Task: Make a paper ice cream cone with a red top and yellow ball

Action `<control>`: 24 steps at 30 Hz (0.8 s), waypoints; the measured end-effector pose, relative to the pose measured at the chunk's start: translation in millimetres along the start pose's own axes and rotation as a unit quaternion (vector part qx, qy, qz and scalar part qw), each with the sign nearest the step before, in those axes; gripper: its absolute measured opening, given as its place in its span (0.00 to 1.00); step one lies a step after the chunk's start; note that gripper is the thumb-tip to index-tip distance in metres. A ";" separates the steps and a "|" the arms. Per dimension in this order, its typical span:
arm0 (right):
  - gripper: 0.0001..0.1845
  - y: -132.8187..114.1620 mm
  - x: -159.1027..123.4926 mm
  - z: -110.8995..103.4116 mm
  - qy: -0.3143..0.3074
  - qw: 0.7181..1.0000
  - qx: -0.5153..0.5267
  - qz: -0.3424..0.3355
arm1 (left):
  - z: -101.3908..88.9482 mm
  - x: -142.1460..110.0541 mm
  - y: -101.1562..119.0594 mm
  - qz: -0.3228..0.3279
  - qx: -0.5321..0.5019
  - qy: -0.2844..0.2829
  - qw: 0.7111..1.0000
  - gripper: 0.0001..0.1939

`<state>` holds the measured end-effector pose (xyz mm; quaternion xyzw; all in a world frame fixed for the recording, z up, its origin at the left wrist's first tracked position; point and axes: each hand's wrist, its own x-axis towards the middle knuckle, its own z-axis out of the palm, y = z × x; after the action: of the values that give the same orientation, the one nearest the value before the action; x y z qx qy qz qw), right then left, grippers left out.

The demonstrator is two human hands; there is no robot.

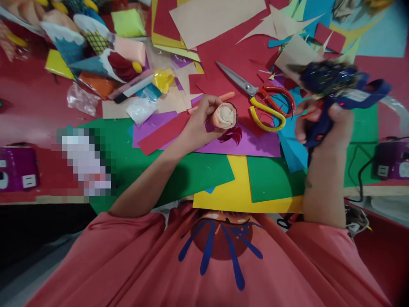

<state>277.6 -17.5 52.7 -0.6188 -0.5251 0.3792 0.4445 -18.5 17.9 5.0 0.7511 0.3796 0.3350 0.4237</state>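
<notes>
My left hand is closed around a small rolled craft piece, peach on the outside with cream filling, held just above the purple sheet. My right hand grips the handle of a blue hot glue gun, raised to the right of the roll and blurred by motion. Its nozzle points left, well apart from the roll. A small dark red cut-out lies on the purple sheet under the roll.
Scissors with red and yellow handles lie between my hands. Coloured paper sheets and scraps cover the table: green, yellow, red. Finished paper cones and plastic bags sit at the far left. Purple power strips sit at both sides.
</notes>
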 end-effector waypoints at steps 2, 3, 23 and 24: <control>0.21 -5.8 -7.2 21.6 -0.078 0.992 0.096 0.036 | 3.0 -1.2 -1.3 -0.017 0.029 0.001 0.999 0.26; 0.19 -8.0 -10.2 30.9 -0.116 0.981 0.147 0.056 | 3.8 -2.3 -1.5 -0.029 0.042 0.002 0.999 0.25; 0.29 8.4 -20.2 56.2 -0.189 0.971 0.112 0.096 | -1.2 -13.4 -11.4 0.047 0.264 0.053 0.962 0.27; 0.30 9.5 -19.6 56.5 -0.188 0.972 0.105 0.095 | -1.0 -13.4 -12.7 0.045 0.268 0.052 0.961 0.26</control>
<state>224.5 -28.8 25.9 -0.5330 -0.4958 0.5823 0.3620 -29.5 11.3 -8.4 0.8351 0.4428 0.2782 0.1706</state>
